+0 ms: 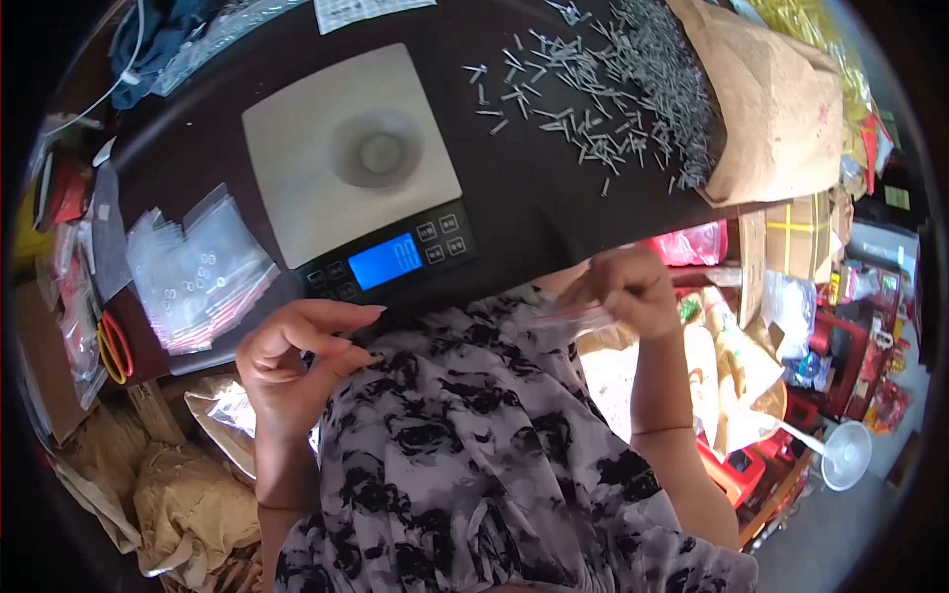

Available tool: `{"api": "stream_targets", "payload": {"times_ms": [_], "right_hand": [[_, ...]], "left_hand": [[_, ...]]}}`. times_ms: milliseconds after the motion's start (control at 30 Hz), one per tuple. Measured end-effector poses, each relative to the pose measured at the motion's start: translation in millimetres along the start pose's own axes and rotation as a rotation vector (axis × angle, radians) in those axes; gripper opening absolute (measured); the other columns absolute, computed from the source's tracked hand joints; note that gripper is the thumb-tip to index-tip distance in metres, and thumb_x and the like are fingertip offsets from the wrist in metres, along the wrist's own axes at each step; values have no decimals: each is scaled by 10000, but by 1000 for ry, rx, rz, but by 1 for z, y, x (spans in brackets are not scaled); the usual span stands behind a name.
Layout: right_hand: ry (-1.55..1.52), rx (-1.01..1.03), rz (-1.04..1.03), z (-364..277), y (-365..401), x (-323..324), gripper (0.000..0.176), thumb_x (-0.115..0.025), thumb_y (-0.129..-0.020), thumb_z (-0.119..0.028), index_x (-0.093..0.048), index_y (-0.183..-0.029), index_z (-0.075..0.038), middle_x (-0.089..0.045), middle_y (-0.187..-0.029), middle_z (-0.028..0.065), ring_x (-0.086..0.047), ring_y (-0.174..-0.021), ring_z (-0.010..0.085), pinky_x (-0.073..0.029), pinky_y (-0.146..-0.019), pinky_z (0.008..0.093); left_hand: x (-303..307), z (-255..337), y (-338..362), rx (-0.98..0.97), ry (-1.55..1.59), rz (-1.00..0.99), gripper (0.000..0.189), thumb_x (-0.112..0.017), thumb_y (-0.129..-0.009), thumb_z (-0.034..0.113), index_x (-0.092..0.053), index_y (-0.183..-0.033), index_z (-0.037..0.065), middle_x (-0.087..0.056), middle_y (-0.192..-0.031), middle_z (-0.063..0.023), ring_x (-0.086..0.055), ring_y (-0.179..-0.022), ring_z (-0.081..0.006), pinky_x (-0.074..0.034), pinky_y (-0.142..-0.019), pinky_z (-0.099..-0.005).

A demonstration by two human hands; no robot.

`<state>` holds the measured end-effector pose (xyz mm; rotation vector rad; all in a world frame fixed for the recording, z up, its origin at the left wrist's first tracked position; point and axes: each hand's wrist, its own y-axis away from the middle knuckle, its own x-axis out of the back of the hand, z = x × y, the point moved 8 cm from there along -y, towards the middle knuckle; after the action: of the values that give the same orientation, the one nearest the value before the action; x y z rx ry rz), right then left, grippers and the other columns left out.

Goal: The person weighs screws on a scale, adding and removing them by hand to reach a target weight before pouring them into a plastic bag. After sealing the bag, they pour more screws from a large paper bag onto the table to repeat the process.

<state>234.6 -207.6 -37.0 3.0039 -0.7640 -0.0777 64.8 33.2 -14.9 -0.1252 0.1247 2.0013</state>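
Observation:
My left hand [306, 361] is at the table's front edge, below the scale, thumb and fingertips apart with nothing between them. To the right, my right hand [633, 292] is closed on a small clear zip bag [573, 318] with a reddish strip, partly blurred. The digital scale [287, 158] carries a small round bowl [379, 150], and its blue display is lit. A stack of clear zip bags [198, 277] lies left of the scale. Loose metal screws or nails [633, 89] are heaped at the upper right, beside a brown paper bag [781, 109].
Orange-handled scissors [114, 346] lie at the table's left edge. Crumpled brown paper [198, 494] is at the lower left. Right of my right arm are cardboard boxes [796, 237], red bins [732, 472] and a white ladle-like item [846, 455]. A printed sheet [371, 10] lies at the top.

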Motion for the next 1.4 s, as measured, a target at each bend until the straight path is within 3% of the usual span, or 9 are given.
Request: {"api": "stream_targets", "payload": {"times_ms": [133, 233, 333, 400, 433, 800, 967, 1167, 1400], "right_hand": [[-75, -122, 138, -3, 21, 47, 286, -667, -852, -219, -574, -692, -1, -594, -622, 43, -569, -583, 100, -420, -525, 231], [656, -171, 538, 1, 19, 93, 372, -701, -828, -312, -600, -1005, -1, -644, -974, 124, -630, -898, 213, -478, -756, 325], [1539, 45, 464, -5, -8, 80, 722, -699, -795, -432, -427, -1337, -41, -442, -1364, 183, -388, -1307, 340, -297, -1036, 497], [1478, -49, 340, 26, -25, 88, 936, -659, -781, -519, -215, -1471, -67, -215, -1515, 194, -86, -1434, 365, -62, -1103, 568], [1517, -25, 345, 30, -36, 88, 889, -609, -807, -555, -254, -1463, -72, -212, -1525, 183, -126, -1428, 366, -86, -1103, 575], [1399, 207, 406, 26, -153, 123, 640, -585, -850, -495, -438, -1375, -159, -361, -1472, 123, -290, -1380, 350, -185, -1086, 525], [1383, 399, 439, 5, -137, 92, 452, -668, -814, -391, -560, -1157, -118, -576, -1104, 136, -502, -1131, 302, -336, -971, 424], [1281, 229, 482, 18, -124, 99, 397, -712, -782, -327, -567, -1047, -70, -557, -1001, 124, -527, -980, 315, -401, -841, 410], [1456, 396, 500, -9, -113, 73, 351, -735, -762, -289, -559, -961, -59, -564, -932, 121, -555, -895, 304, -439, -769, 397]], "left_hand": [[0, -9, 0, -18, -41, 21, 241, -713, -674, -150, -573, -766, 24, -666, -945, -171, -669, -831, -230, -543, -724, -311], [2, -11, 3, -28, -51, 9, 245, -705, -685, -152, -570, -788, 25, -660, -956, -170, -668, -830, -224, -545, -732, -311], [6, -12, 5, -42, -76, 24, 246, -690, -702, -160, -566, -807, 25, -656, -960, -169, -666, -819, -214, -546, -738, -307], [10, -13, 5, -45, -89, 42, 243, -677, -713, -167, -562, -812, 24, -656, -960, -168, -664, -815, -207, -546, -740, -304], [10, -12, 5, -68, -126, 24, 230, -616, -739, -179, -542, -828, 19, -645, -955, -170, -662, -807, -219, -552, -727, -311], [1, -9, 5, -64, -206, -3, 217, -645, -730, -160, -545, -795, 22, -659, -915, -152, -665, -795, -202, -533, -718, -289], [4, -12, 4, -35, -166, 33, 218, -692, -724, -147, -579, -778, 30, -675, -898, -121, -662, -806, -169, -531, -725, -272], [7, -10, 5, -49, -168, 33, 210, -692, -729, -144, -579, -780, 25, -676, -900, -121, -663, -807, -165, -532, -726, -267], [14, -12, 8, -51, -167, 53, 208, -691, -733, -143, -577, -786, 23, -675, -900, -116, -663, -813, -162, -533, -731, -266]]}}
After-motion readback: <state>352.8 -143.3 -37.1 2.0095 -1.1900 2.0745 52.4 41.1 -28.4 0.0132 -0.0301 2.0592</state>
